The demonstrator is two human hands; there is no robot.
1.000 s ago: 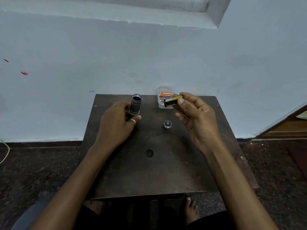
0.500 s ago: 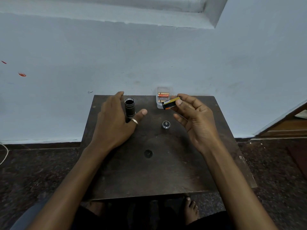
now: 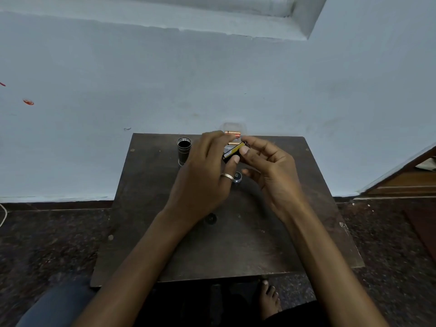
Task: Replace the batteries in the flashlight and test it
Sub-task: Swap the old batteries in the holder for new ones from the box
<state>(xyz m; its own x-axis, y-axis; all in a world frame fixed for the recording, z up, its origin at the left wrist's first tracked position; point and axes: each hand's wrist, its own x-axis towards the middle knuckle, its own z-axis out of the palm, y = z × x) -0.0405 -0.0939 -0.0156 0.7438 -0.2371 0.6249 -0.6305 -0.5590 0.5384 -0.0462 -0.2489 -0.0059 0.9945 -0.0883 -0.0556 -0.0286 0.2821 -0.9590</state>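
Note:
The dark flashlight body (image 3: 184,151) stands upright and open-ended at the back left of the small dark table (image 3: 236,244), with no hand on it. Both hands meet over the table's back middle. My right hand (image 3: 271,171) pinches a black-and-yellow battery holder (image 3: 233,150) at its upper end. My left hand (image 3: 205,175), with a ring on one finger, has its thumb and fingers on the holder's lower end. The flashlight's tail cap (image 3: 237,177) lies on the table just below the hands, partly hidden by my left thumb.
A clear plastic case (image 3: 233,131) with orange batteries (image 3: 232,133) sits at the table's back edge against the pale wall. A round hole (image 3: 210,218) marks the tabletop's middle. A bare foot (image 3: 269,300) shows under the front edge; dark speckled floor surrounds the table.
My left hand let go of the flashlight body, left it standing, and moved right to join my right hand on the battery holder. The right hand barely moved.

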